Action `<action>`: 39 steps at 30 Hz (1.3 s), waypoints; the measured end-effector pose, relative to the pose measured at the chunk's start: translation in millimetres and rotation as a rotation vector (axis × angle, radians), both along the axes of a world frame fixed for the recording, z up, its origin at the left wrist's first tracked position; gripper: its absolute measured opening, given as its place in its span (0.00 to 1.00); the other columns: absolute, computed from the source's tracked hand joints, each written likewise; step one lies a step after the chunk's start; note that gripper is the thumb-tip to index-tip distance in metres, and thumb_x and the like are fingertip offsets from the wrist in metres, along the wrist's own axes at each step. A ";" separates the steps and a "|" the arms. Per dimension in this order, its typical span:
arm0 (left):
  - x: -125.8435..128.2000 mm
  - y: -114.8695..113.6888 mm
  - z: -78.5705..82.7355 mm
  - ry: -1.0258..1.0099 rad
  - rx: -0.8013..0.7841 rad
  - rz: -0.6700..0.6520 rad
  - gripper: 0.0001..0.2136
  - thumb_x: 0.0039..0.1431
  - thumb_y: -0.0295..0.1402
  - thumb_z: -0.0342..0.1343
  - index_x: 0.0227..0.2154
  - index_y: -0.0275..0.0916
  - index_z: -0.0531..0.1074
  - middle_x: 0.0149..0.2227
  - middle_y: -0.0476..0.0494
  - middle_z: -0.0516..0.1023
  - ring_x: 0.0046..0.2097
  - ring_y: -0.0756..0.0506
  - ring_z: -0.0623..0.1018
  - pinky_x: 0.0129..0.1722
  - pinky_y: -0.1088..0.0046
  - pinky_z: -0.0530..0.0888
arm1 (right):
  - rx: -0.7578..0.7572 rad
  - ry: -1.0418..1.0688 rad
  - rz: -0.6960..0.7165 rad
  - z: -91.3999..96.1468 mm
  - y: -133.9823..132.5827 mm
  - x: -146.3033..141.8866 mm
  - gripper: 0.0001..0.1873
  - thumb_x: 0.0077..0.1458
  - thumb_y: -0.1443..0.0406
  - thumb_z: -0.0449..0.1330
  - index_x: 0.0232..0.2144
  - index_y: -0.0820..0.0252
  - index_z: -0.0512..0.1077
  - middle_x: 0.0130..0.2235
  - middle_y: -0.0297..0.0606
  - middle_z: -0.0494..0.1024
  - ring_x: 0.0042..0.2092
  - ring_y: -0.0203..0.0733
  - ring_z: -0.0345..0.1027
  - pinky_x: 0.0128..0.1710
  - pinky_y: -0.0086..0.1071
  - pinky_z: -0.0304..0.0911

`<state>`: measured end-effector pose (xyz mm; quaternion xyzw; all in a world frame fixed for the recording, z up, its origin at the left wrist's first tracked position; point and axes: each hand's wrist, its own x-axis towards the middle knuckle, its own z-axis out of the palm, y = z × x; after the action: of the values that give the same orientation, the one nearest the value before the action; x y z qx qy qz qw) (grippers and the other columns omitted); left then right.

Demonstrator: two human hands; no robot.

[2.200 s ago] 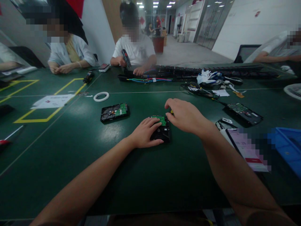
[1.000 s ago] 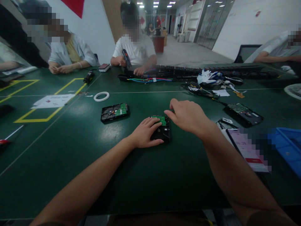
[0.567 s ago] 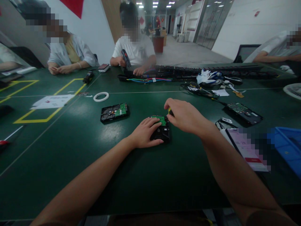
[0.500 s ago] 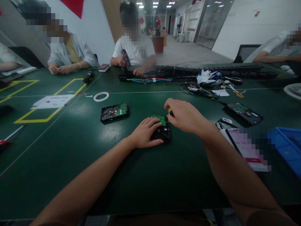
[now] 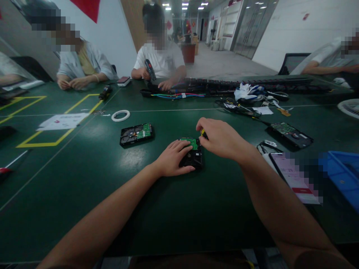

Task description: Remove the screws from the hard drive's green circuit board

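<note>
On the green table before me lies a black hard drive (image 5: 197, 158), its green circuit board facing up. My left hand (image 5: 174, 158) reaches across it from the left, fingers stretched over the board and thumb along the near edge, holding it down. At the drive's far right corner, my right hand (image 5: 217, 136) is closed round the yellow and black handle of a small screwdriver (image 5: 203, 133). The fingers hide most of this tool, and its tip cannot be made out. A second hard drive (image 5: 136, 134) lies to the left, board upward.
A third hard drive (image 5: 290, 135) lies at the right, near a phone (image 5: 294, 179) and a blue bin (image 5: 343, 175). A tape roll (image 5: 120, 116) and paper (image 5: 63, 121) are leftward. Across the table, a person holds a power drill (image 5: 150, 69) beside cable bundles (image 5: 196, 89).
My left hand stays on the hard drive. The right hand keeps hold of the screwdriver at the same corner, with hardly any visible shift.
</note>
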<state>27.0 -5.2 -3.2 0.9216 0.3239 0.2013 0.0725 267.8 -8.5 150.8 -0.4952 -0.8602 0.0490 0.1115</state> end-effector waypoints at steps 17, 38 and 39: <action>0.9 -0.9 1.3 0.025 -0.012 0.015 0.40 0.69 0.63 0.60 0.73 0.40 0.66 0.74 0.28 0.67 0.75 0.25 0.68 0.77 0.35 0.60 | 0.219 0.337 -0.025 9.6 -0.2 7.6 0.10 0.56 0.69 0.60 0.42 0.57 0.75 0.43 0.44 0.84 0.41 0.49 0.74 0.42 0.38 0.63; -1.0 -1.5 4.9 0.033 0.001 0.004 0.41 0.71 0.64 0.57 0.73 0.37 0.67 0.74 0.26 0.68 0.75 0.25 0.68 0.77 0.36 0.61 | 0.232 0.135 -0.303 13.0 13.4 20.0 0.13 0.66 0.62 0.57 0.50 0.61 0.74 0.43 0.52 0.84 0.41 0.55 0.74 0.42 0.43 0.62; -1.2 -1.4 4.8 0.030 -0.001 0.004 0.41 0.71 0.64 0.57 0.73 0.38 0.66 0.74 0.27 0.68 0.75 0.25 0.68 0.77 0.36 0.61 | 0.233 0.141 -0.306 12.7 13.6 20.2 0.13 0.66 0.62 0.57 0.50 0.61 0.74 0.42 0.51 0.84 0.40 0.55 0.74 0.42 0.43 0.62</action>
<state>25.8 -6.6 1.6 0.9238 0.3267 0.1877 0.0677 288.0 5.1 163.5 -0.5993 -0.7647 -0.0337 0.2342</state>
